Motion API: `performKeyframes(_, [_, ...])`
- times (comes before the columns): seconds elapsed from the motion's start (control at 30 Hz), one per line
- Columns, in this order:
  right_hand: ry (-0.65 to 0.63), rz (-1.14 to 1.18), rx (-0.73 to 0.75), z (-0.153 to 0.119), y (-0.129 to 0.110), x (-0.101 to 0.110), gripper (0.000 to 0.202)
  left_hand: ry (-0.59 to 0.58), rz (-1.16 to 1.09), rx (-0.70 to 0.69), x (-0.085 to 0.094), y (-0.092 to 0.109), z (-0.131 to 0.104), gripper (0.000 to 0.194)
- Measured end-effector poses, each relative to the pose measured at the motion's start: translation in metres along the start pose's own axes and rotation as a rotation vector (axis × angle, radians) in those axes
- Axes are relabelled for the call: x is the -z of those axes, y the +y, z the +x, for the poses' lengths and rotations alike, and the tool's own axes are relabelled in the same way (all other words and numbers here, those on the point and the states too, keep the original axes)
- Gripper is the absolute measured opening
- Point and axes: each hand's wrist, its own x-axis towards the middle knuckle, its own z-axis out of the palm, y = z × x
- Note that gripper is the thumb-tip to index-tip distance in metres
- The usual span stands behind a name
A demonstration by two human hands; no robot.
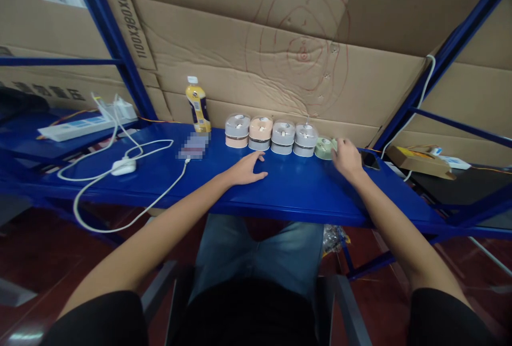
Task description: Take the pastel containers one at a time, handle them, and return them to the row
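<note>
On the blue table (pixel 280 188), stacked round containers with clear lids stand in a row: a grey-over-peach stack (pixel 237 130), a peach-over-grey stack (pixel 260 133) and two grey stacks (pixel 283 137), (pixel 305 139). A single green container (pixel 324 148) sits at the row's right end. My right hand (pixel 347 158) is at the green container's right side, its fingertips partly hidden, so its grip is unclear. My left hand (pixel 247 169) rests at the table in front of the peach-over-grey stack, fingers apart and holding nothing.
A yellow bottle (pixel 198 107) stands left of the row, with a blurred flat item (pixel 194 146) before it. A white charger (pixel 124 166) and loose cables lie further left. A dark phone (pixel 370 160) lies right of my right hand. Cardboard (pixel 224 47) and blue posts stand behind.
</note>
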Motion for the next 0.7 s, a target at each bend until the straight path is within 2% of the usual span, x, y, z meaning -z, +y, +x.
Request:
performKeyframes(0.07, [0.010, 0.025, 0.105, 0.012, -0.014, -0.003, 0.053, -0.005, 0.015, 0.002, 0.000, -0.001, 0.000, 0.073])
performKeyframes(0.13, [0.002, 0.050, 0.176, 0.027, -0.032, -0.008, 0.077, -0.011, 0.026, 0.001, 0.000, 0.000, 0.000, 0.072])
performKeyframes(0.2, [0.002, 0.079, 0.179, 0.041, -0.051, -0.014, 0.097, -0.011, 0.025, -0.001, 0.000, 0.000, 0.000, 0.071])
performKeyframes(0.23, [0.007, 0.095, 0.163, 0.047, -0.060, -0.017, 0.101, -0.008, 0.021, -0.001, 0.000, 0.001, -0.001, 0.071])
performKeyframes(0.37, [-0.010, 0.150, 0.072, 0.059, -0.086, -0.024, 0.088, -0.007, 0.014, 0.001, 0.001, 0.002, -0.001, 0.067])
performKeyframes(0.47, [-0.042, 0.175, 0.032, 0.057, -0.090, -0.027, 0.077, -0.018, 0.025, -0.004, 0.002, 0.002, 0.000, 0.066])
performKeyframes(0.57, [-0.028, 0.208, 0.045, 0.054, -0.083, -0.029, 0.077, -0.016, 0.022, -0.017, 0.002, 0.000, 0.000, 0.063])
performKeyframes(0.7, [0.093, 0.353, 0.019, 0.057, -0.064, -0.028, 0.081, -0.004, -0.013, -0.008, 0.001, 0.000, -0.001, 0.065])
